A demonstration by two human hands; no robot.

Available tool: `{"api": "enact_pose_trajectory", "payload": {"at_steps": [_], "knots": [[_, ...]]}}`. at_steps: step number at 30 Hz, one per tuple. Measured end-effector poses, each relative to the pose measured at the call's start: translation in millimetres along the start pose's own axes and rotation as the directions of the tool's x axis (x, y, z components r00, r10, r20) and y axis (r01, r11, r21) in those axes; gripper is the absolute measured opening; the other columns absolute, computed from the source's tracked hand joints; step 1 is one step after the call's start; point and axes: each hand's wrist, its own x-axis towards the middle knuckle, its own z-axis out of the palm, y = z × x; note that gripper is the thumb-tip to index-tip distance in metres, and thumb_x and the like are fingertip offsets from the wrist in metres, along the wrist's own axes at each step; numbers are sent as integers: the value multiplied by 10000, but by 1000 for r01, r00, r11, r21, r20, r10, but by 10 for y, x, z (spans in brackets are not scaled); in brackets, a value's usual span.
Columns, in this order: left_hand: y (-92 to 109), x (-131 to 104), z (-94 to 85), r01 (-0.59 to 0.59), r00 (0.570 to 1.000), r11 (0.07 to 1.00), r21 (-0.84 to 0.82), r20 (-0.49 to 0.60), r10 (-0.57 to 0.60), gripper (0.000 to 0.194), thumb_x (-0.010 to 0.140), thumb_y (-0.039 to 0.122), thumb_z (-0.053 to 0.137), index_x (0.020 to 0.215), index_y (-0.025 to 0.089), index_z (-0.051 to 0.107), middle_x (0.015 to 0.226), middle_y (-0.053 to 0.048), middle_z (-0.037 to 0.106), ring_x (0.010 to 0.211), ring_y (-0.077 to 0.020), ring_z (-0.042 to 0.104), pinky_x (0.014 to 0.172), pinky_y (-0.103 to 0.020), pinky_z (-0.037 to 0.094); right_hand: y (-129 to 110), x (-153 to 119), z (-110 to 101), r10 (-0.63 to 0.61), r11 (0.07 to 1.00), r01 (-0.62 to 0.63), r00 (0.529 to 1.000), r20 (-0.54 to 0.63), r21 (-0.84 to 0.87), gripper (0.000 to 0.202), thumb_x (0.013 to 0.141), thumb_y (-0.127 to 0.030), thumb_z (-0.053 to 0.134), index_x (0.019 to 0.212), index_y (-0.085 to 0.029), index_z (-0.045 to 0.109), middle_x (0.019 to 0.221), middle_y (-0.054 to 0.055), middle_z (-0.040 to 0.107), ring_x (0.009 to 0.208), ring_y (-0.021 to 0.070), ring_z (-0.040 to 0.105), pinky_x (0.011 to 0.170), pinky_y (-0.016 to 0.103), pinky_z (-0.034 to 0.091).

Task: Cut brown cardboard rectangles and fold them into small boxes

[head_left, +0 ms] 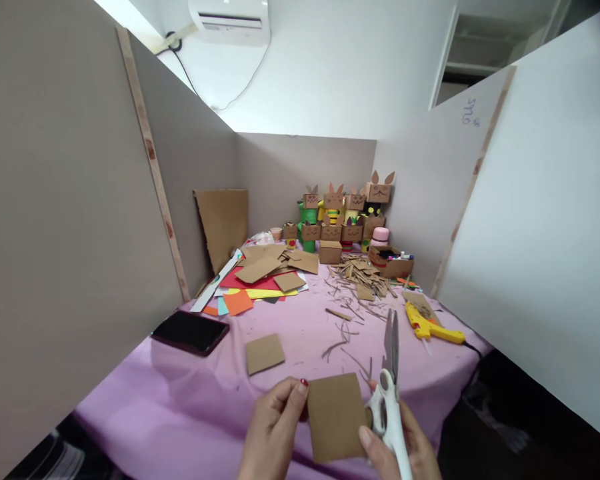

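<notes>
Between my two hands, a square piece of brown cardboard (336,417) is held up over the near edge of the table. My left hand (275,427) pinches its left edge between thumb and fingers. My right hand (400,447) holds white-handled scissors (391,400), blades pointing up and away and almost together, and its thumb reaches the cardboard's right edge. Some right fingers are hidden behind the handles. A second cardboard square (265,353) lies flat on the cloth just beyond my left hand.
A phone (190,332) lies at left; a yellow glue gun (433,327) at right. Cardboard scraps (363,275) and thin strips litter the purple cloth (180,400). Further back are cardboard sheets (260,267), coloured paper (239,302), a box of pens (393,265) and several cardboard animal figures (334,208). Partitions enclose the table.
</notes>
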Motion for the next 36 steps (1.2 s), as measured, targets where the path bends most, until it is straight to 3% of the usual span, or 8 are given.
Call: {"api": "enact_pose_trajectory", "payload": {"at_steps": [6, 11, 14, 17, 20, 29, 33, 36], "knots": [[47, 242, -165, -144, 978, 922, 359, -91, 189, 328, 838, 430, 441, 598, 211, 488, 554, 25, 470, 573, -165, 468, 579, -266, 329, 13, 179, 38, -23, 996, 18, 998, 53, 89, 529, 597, -444, 769, 1055, -225, 622, 843, 17, 676, 726, 167, 623, 614, 205, 501], [40, 383, -138, -64, 994, 988, 138, -82, 76, 593, 745, 473, 573, 1235, 169, 431, 1292, -157, 493, 1176, -263, 449, 898, -339, 381, -150, 348, 184, 4, 977, -26, 994, 105, 212, 530, 580, -392, 793, 1040, -241, 578, 683, -58, 564, 522, 89, 492, 498, 182, 450], [103, 307, 0, 130, 972, 984, -125, 211, -102, 567, 675, 493, 651, 1109, 137, 574, 1076, -143, 665, 880, -234, 621, 739, -306, 455, -311, 444, 236, 12, 987, -47, 974, 225, 151, 566, 584, -409, 780, 1052, -230, 518, 744, -33, 572, 645, 140, 564, 633, 253, 501], [237, 211, 83, 147, 986, 974, -173, 104, -130, 442, 683, 471, 666, 992, 156, 647, 814, -58, 721, 694, -159, 623, 601, -219, 428, -369, 680, 133, -47, 990, 88, 943, 329, -110, 597, 625, -479, 702, 1095, -185, 481, 640, -49, 533, 572, 148, 542, 545, 262, 474], [400, 147, 69, 105, 994, 968, -229, -15, -111, 398, 659, 466, 695, 930, 175, 675, 726, -15, 705, 654, -123, 601, 564, -176, 405, -302, 1038, -110, -63, 794, 272, 926, 372, -543, 533, 704, -421, 610, 1164, -175, 502, 785, 20, 650, 692, 190, 607, 649, 289, 479], [634, 39, -27, 0, 996, 967, -255, -90, -24, 393, 600, 437, 746, 878, 165, 685, 666, -16, 671, 581, -108, 539, 526, -172, 391, -157, 1544, -497, -46, 504, 405, 894, 445, -763, 419, 581, -157, 567, 976, -103, 697, 947, 199, 656, 944, 375, 573, 841, 482, 393], [665, -8, -32, 7, 999, 969, -245, -42, -18, 409, 605, 436, 742, 884, 142, 683, 671, -31, 669, 566, -104, 527, 506, -172, 364, -470, 1148, -303, -101, 586, 454, 863, 496, -671, 392, 815, -385, 425, 997, -118, 648, 1006, 179, 635, 939, 296, 576, 838, 408, 414], [650, -46, -9, 8, 1000, 970, -241, -3, -9, 402, 613, 430, 742, 884, 141, 674, 681, -28, 659, 567, -102, 522, 508, -180, 363, -727, 683, -85, -17, 854, 381, 702, 712, -355, 469, 857, -540, 344, 1019, -169, 581, 806, 71, 663, 747, 195, 608, 670, 283, 472]]}}
